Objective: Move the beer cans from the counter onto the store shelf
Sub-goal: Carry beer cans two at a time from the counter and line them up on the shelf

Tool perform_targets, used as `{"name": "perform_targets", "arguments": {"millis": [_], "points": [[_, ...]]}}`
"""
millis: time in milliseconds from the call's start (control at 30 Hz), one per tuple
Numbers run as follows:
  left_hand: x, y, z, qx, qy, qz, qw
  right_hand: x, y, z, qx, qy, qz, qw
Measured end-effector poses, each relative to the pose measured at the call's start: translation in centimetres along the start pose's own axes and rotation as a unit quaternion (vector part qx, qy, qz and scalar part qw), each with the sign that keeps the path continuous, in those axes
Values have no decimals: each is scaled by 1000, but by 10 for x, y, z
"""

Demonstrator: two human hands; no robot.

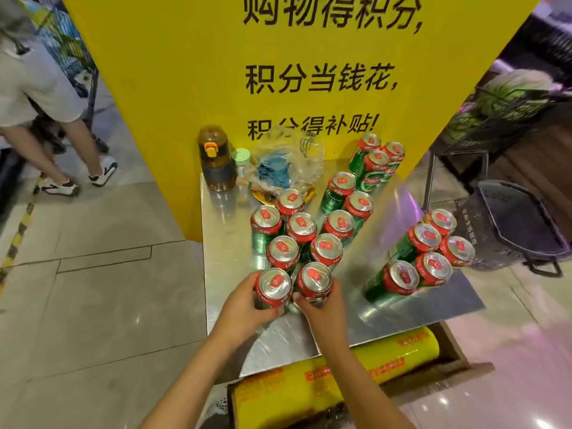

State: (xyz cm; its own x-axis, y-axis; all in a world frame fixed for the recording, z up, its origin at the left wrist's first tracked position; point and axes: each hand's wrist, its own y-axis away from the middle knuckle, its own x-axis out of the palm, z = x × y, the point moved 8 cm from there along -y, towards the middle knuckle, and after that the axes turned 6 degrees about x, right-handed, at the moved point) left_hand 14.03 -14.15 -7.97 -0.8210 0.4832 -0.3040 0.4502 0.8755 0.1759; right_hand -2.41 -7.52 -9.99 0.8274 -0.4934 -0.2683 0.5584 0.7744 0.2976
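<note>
Several green beer cans with red rims stand on a shiny metal counter point(229, 261). My left hand point(244, 308) grips the nearest can on the left point(274, 286). Right beside it, my right hand point(322, 308) holds the neighbouring can point(315, 280). Behind them a cluster of cans point(301, 227) runs toward the back. A second group point(427, 252) stands near the counter's right edge, and a third group point(379, 162) sits at the back against the yellow sign. No store shelf is in view.
A big yellow sign point(216, 72) rises behind the counter. An amber water bottle point(216, 159), a small jar point(241, 159) and a plastic bag point(284, 162) sit at the back left. A yellow film roll point(387, 357) lies below the front edge. A person point(37, 88) stands left; black baskets point(520, 224) right.
</note>
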Motion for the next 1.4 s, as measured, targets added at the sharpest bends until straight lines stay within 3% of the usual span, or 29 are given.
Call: {"name": "perform_targets", "arguments": {"millis": [300, 567, 867, 1100, 1400], "points": [[4, 7, 4, 11, -110, -73, 991, -8, -10, -5, -10, 85, 125, 988], [9, 11, 6, 2, 13, -58, 998, -4, -8, -6, -13, 57, 153, 987], [-7, 65, 23, -64, 59, -200, 976, -9, 5, -6, -50, 61, 177, 981], [-49, 173, 35, -115, 139, -362, 914, 52, 53, 9, 2, -7, 309, 951], [-115, 323, 24, -87, 223, -578, 780, 152, 163, 62, -4, -13, 503, 864]]}}
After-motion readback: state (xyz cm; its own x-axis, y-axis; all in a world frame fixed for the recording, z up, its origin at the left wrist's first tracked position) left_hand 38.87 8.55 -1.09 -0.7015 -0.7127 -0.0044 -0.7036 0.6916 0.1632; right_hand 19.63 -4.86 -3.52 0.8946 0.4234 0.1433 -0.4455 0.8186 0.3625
